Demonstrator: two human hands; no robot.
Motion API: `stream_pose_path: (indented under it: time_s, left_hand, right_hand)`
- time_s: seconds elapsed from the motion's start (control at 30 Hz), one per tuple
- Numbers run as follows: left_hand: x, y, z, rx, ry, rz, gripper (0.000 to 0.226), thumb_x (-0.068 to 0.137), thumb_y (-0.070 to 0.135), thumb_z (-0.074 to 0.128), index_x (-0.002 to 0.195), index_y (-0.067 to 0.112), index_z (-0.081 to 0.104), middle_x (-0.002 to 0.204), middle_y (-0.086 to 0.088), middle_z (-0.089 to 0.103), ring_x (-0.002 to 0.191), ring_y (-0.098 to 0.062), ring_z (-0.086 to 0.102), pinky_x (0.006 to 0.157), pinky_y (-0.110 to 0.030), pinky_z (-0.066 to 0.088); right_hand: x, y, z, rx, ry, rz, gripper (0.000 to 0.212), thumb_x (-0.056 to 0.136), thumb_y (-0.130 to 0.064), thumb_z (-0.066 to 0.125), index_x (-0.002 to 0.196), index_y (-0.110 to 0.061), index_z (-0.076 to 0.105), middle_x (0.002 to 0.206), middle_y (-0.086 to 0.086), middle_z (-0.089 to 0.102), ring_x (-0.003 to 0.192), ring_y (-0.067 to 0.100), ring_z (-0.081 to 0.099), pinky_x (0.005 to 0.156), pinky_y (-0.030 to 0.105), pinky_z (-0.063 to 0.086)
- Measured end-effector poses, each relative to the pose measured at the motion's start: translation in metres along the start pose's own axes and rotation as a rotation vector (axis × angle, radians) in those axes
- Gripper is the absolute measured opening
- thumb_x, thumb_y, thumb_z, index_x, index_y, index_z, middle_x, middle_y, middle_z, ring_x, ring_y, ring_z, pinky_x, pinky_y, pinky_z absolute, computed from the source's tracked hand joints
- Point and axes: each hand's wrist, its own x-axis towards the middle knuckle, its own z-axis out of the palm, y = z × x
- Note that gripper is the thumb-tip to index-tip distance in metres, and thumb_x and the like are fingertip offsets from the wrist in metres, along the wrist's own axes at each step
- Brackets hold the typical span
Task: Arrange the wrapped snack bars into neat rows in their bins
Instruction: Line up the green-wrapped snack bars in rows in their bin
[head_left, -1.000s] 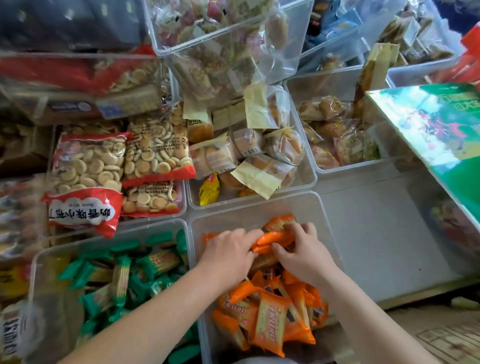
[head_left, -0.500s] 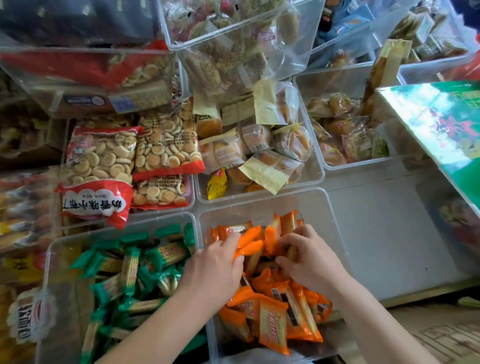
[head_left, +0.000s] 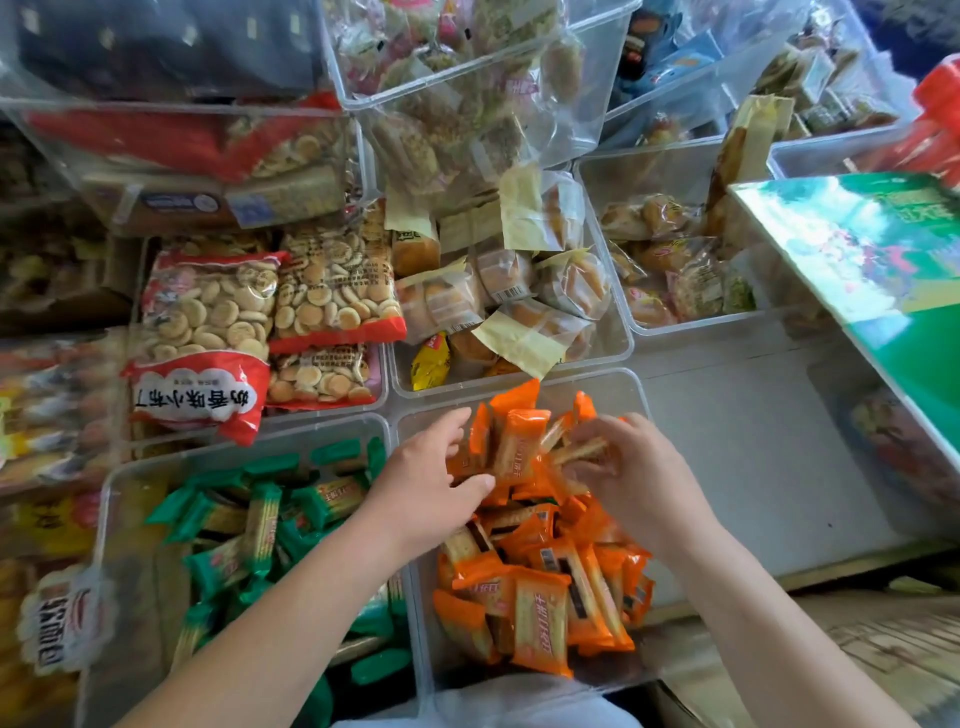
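both my hands were down in the clear bin of orange snack bars, at its far end. my left hand was spread wide, fingers fairly straight against the left side of a small cluster of bars that stood on edge, the thumb lying across their lower part. my right hand was curled in from the other side, its fingertips pinching a couple of bars at the right of that same cluster; motion blur kept me from telling exactly how many. the standing bars leaned unevenly, some tipped toward the far wall. nearer to me the rest of the orange bars lay in a loose heap, overlapping at all angles. just left, touching this bin, the neighbouring bin held green snack bars, also jumbled. beyond them sat biscuit bags, and a green box leaned at the right.
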Motion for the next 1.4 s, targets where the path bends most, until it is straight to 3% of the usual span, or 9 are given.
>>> stream_pose_path:
  time_s: [0.13, 0.27, 0.43, 0.63, 0.73, 0.9, 1.1, 1.27, 1.4]
  left_hand:
    - [-0.014, -0.016, -0.005, 0.053, 0.131, -0.007, 0.066, 0.095, 0.029, 0.074, 0.153, 0.036, 0.045, 0.142, 0.008, 0.058, 0.113, -0.002, 0.062, 0.099, -0.035, 0.058]
    - [-0.029, -0.031, -0.008, 0.055, 0.171, -0.027, 0.055, 0.095, 0.026, 0.074, 0.146, 0.032, 0.055, 0.128, 0.01, 0.063, 0.101, -0.002, 0.063, 0.091, -0.033, 0.06]
    - [-0.041, -0.035, 0.0, 0.076, 0.136, -0.021, 0.044, 0.095, 0.029, 0.072, 0.138, 0.027, 0.063, 0.121, 0.012, 0.064, 0.098, 0.0, 0.062, 0.093, -0.032, 0.057]
    - [-0.035, -0.017, 0.02, 0.184, -0.045, 0.08, 0.044, 0.098, 0.037, 0.067, 0.141, 0.031, 0.059, 0.136, 0.014, 0.058, 0.119, -0.006, 0.058, 0.103, -0.034, 0.053]
    - [-0.02, -0.003, 0.032, 0.269, -0.106, 0.127, 0.045, 0.1, 0.038, 0.064, 0.143, 0.03, 0.057, 0.142, 0.01, 0.057, 0.128, -0.012, 0.056, 0.109, -0.037, 0.05]
    - [0.003, 0.013, 0.051, 0.321, -0.152, 0.109, 0.042, 0.1, 0.039, 0.064, 0.141, 0.03, 0.058, 0.143, 0.01, 0.057, 0.131, -0.015, 0.054, 0.11, -0.037, 0.048]
    - [-0.004, 0.002, 0.029, 0.131, 0.044, 0.082, 0.031, 0.098, 0.03, 0.069, 0.129, 0.031, 0.068, 0.122, 0.016, 0.065, 0.111, -0.001, 0.062, 0.099, -0.033, 0.057]
    - [-0.013, 0.001, -0.006, 0.053, 0.253, 0.051, 0.035, 0.098, 0.027, 0.069, 0.132, 0.033, 0.066, 0.122, 0.016, 0.066, 0.11, -0.003, 0.064, 0.096, -0.025, 0.053]
    - [-0.02, 0.009, -0.005, 0.215, 0.256, 0.137, 0.035, 0.101, 0.03, 0.063, 0.135, 0.029, 0.064, 0.129, 0.017, 0.061, 0.117, -0.006, 0.057, 0.103, -0.028, 0.049]
  right_hand:
    - [-0.005, -0.001, 0.0, -0.004, 0.047, -0.028, 0.039, 0.103, -0.017, 0.057, 0.126, -0.048, 0.065, 0.12, -0.017, 0.056, 0.102, 0.011, 0.059, 0.075, 0.029, 0.052]
    - [-0.019, 0.003, 0.009, 0.016, 0.103, 0.005, 0.048, 0.102, -0.01, 0.056, 0.139, -0.04, 0.061, 0.154, -0.006, 0.046, 0.138, 0.021, 0.048, 0.099, 0.037, 0.051]
    - [-0.03, 0.007, 0.022, 0.047, -0.015, 0.027, 0.038, 0.1, -0.023, 0.063, 0.138, -0.029, 0.064, 0.14, -0.009, 0.058, 0.125, 0.015, 0.057, 0.095, 0.025, 0.046]
    - [-0.016, 0.022, 0.02, -0.176, -0.134, 0.124, 0.029, 0.095, -0.034, 0.065, 0.124, -0.03, 0.061, 0.122, -0.005, 0.062, 0.11, 0.019, 0.061, 0.088, 0.035, 0.055]
    - [-0.013, 0.023, 0.02, -0.39, -0.179, 0.103, 0.045, 0.099, -0.037, 0.058, 0.142, -0.031, 0.047, 0.13, -0.004, 0.058, 0.121, 0.022, 0.054, 0.091, 0.037, 0.054]
    - [-0.013, 0.034, 0.024, -0.354, -0.137, 0.034, 0.027, 0.102, -0.033, 0.047, 0.126, -0.029, 0.059, 0.111, -0.004, 0.063, 0.108, 0.022, 0.06, 0.079, 0.037, 0.056]
    - [-0.027, 0.007, 0.014, -0.03, 0.113, -0.103, 0.023, 0.104, -0.035, 0.055, 0.125, -0.027, 0.062, 0.114, -0.013, 0.064, 0.1, 0.009, 0.062, 0.081, 0.028, 0.054]
    - [-0.018, -0.038, 0.023, 0.466, -0.343, 0.027, 0.03, 0.097, -0.043, 0.068, 0.126, -0.035, 0.066, 0.111, -0.022, 0.069, 0.098, -0.009, 0.065, 0.076, 0.012, 0.055]
    - [-0.021, -0.016, 0.01, 0.148, -0.194, 0.027, 0.035, 0.1, -0.041, 0.063, 0.134, -0.031, 0.064, 0.121, -0.02, 0.067, 0.108, 0.0, 0.063, 0.083, 0.014, 0.049]
